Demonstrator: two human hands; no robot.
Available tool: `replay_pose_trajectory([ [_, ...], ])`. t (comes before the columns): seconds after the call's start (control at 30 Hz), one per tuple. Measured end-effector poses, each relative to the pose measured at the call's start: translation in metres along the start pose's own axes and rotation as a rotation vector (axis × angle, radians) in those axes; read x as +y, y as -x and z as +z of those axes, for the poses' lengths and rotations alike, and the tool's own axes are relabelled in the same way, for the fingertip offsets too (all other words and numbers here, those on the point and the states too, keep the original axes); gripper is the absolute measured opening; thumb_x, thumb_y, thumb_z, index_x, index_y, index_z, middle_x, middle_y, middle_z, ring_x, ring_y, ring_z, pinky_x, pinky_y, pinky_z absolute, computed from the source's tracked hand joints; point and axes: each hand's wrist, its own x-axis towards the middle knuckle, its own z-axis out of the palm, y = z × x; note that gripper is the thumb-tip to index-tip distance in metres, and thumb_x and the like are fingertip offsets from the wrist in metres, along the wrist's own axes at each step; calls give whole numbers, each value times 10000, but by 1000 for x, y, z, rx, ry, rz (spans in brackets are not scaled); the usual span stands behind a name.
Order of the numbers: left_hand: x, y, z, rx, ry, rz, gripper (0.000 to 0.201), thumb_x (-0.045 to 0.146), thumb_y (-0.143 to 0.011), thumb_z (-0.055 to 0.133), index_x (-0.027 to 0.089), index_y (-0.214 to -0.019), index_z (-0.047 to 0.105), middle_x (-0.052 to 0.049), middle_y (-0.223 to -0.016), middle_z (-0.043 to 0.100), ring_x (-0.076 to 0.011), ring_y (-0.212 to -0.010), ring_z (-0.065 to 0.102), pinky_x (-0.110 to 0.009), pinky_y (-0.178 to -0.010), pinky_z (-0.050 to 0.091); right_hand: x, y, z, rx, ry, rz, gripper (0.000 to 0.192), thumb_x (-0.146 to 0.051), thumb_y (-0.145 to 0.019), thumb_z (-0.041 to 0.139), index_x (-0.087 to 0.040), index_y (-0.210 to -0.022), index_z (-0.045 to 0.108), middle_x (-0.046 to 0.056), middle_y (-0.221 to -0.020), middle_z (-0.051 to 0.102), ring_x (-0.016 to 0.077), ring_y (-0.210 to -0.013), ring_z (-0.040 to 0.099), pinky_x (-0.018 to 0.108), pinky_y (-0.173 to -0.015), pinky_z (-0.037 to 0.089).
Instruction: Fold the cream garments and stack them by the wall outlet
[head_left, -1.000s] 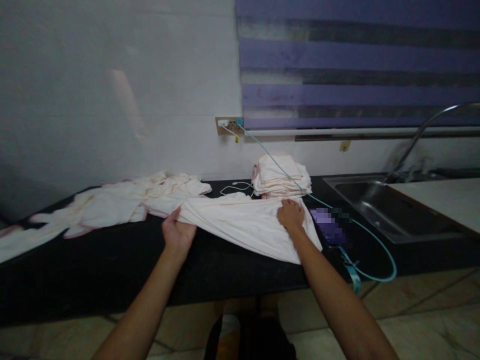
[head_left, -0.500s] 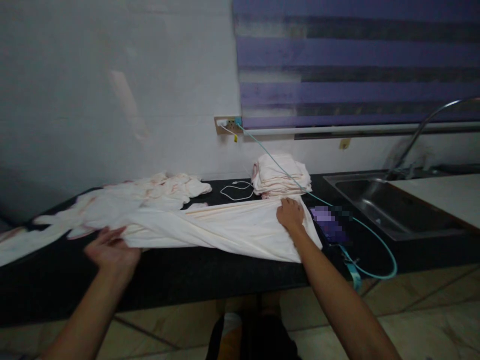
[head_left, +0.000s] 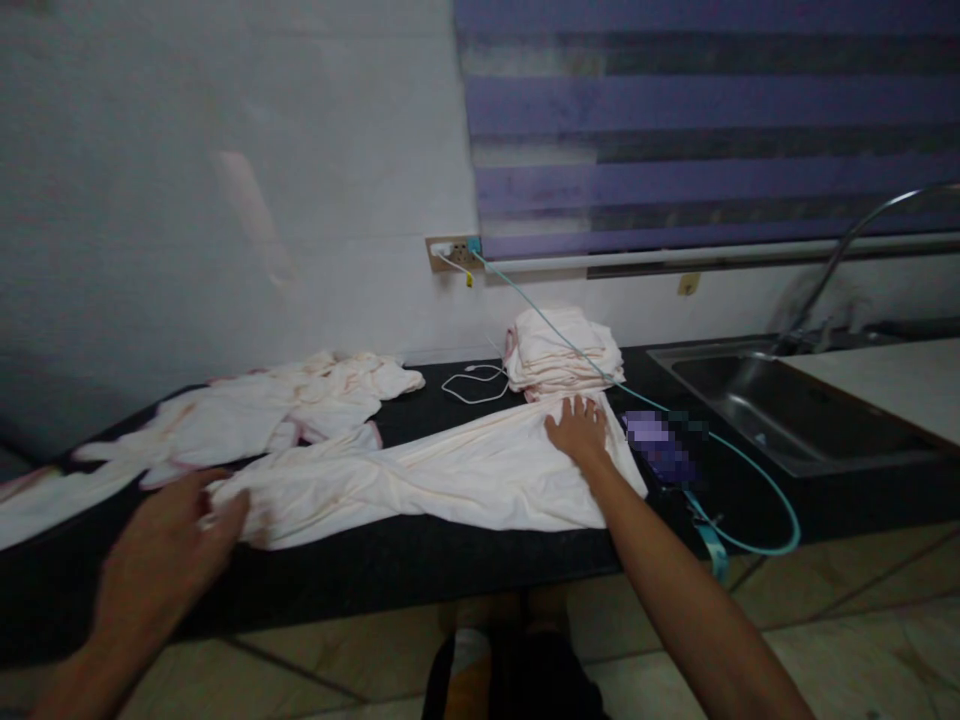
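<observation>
Lying stretched across the black stone countertop (head_left: 420,560) — a long pale cream cloth (head_left: 420,475), wrinkled, running from lower left up toward the right. Pressing down flat on its right end: the right hand (head_left: 576,432), fingers spread open and laid on the fabric, gripping nothing. Hovering at the cloth's left end: the left hand (head_left: 161,560), blurred, fingers loosely extended and open, fingertips touching or just short of the cloth's edge — cannot tell which.

Sitting just behind the right hand, a folded stack of similar pale cloths (head_left: 562,352), close to the white wall (head_left: 225,200). Spreading over the left part of the counter, a loose heap of unfolded pale cloths with pinkish edges (head_left: 247,415), near the long cloth's upper left edge. Lying between heap and stack, a thin white cable in a loop (head_left: 469,383). Running from the wall socket (head_left: 452,251) over the stack and off the counter edge, a teal cable (head_left: 742,480). Resting just beside the right hand, a purple blurred flat object (head_left: 660,445). Farther right, set into the counter, a steel sink (head_left: 780,415) with a curved tap (head_left: 847,250); above, a purple striped blind (head_left: 705,130).
</observation>
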Motion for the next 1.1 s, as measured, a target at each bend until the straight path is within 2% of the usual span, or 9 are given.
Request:
replay_pose_trajectory([
  [0.07, 48, 3, 0, -5, 77, 207, 461, 574, -888, 498, 244, -1201, 576, -85, -1121, 670, -317, -1080, 643, -461, -1018, 516, 0, 0, 1, -9, 1, 6, 777, -559, -1039, 327, -82, -1652, 307, 186, -1724, 235, 374, -1604, 155, 526, -1275, 104],
  [0.23, 204, 51, 22, -431, 133, 837, 389, 485, -1006, 429, 231, -1224, 627, -109, -1280, 656, -289, -1188, 613, -455, -1057, 503, -1, 0, 0, -13, 6, 5, 774, -562, -1041, 320, -91, -1655, 305, 184, -1723, 242, 365, -1605, 157, 528, -1274, 117],
  [0.37, 268, 105, 43, -552, -29, 933, 251, 285, -999, 440, 200, -1147, 624, -126, -1154, 682, -291, -1064, 654, -439, -900, 558, 0, -2, 1, -20, 15, 7, 781, -570, -1041, 314, -96, -1661, 289, 181, -1722, 245, 357, -1607, 150, 530, -1275, 111],
  [0.5, 267, 137, 43, -642, -79, 930, 318, 181, -975, 406, 224, -1243, 572, -118, -1122, 694, -288, -939, 701, -404, -729, 562, -1, -2, 3, -20, 14, 8, 787, -574, -1042, 296, -96, -1666, 271, 176, -1727, 233, 354, -1610, 137, 527, -1276, 107],
  [0.6, 255, 139, 24, -703, -53, 865, 293, 377, -1015, 443, 234, -1227, 586, -103, -1076, 719, -307, -882, 720, -427, -713, 555, -2, -2, 2, -28, 14, 9, 790, -574, -1042, 282, -93, -1668, 260, 173, -1734, 212, 356, -1612, 130, 526, -1278, 96],
  [0.7, 250, 123, 8, -747, -51, 731, 458, 561, -1037, 339, 228, -1022, 653, -96, -936, 737, -319, -897, 729, -443, -770, 546, 0, -4, -4, -81, 13, 5, 806, -594, -1036, 280, -97, -1670, 254, 166, -1739, 196, 359, -1613, 120, 527, -1280, 82],
  [0.8, 249, 98, 17, -588, -58, 552, 538, 487, -1069, 202, 216, -991, 660, -111, -951, 739, -294, -944, 723, -425, -821, 531, 4, -5, -10, -140, 10, -25, 850, -644, -1019, 301, -105, -1673, 245, 159, -1744, 181, 362, -1615, 109, 523, -1283, 67],
  [0.93, 238, 72, 59, -319, -56, 482, 444, 399, -1056, 298, 141, -1201, 628, -173, -1221, 688, -290, -1140, 641, -414, -947, 508, 14, 1, -12, -133, 16, -103, 848, -649, -1019, 323, -111, -1671, 251, 163, -1741, 194, 340, -1617, 117, 498, -1285, 75],
  [1.1, 206, 48, 80, -254, -90, 339, 601, 513, -1042, 272, 98, -1310, 615, -249, -1392, 600, -387, -1279, 563, -528, -1005, 493, 21, 11, -8, -19, 14, -144, 789, -608, -1033, 351, -115, -1648, 315, 170, -1710, 288, 328, -1606, 168, 490, -1277, 117],
])
